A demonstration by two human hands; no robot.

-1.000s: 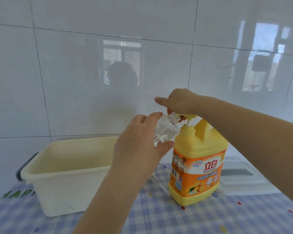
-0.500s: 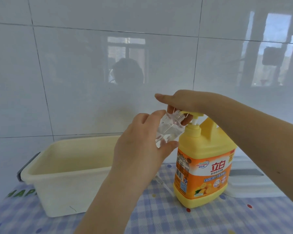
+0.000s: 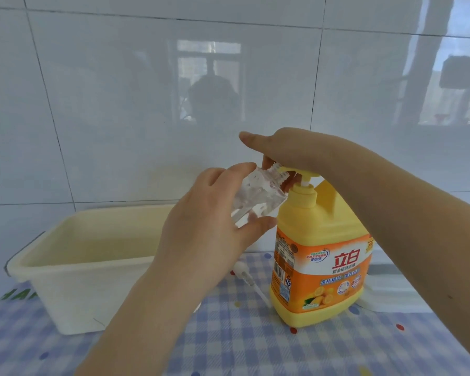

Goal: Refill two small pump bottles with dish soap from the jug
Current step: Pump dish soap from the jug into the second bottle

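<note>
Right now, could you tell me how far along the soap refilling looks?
Done: a pump top lies removed on the checked cloth. In hand: the left hand tilts a clear small bottle, its open neck at the spout of the yellow jug, while the right hand rests on the jug's pump. The bottle looks nearly empty. Left: filling it, refitting the pump. No second bottle is in view.

Glossy white wall tiles (image 3: 120,104) fill the upper frame. Centre: clear plastic bottle (image 3: 258,196); beside it, smooth yellow plastic jug (image 3: 318,240). Lower left: matt cream plastic tub (image 3: 73,283) on checked tablecloth (image 3: 242,346).
</note>
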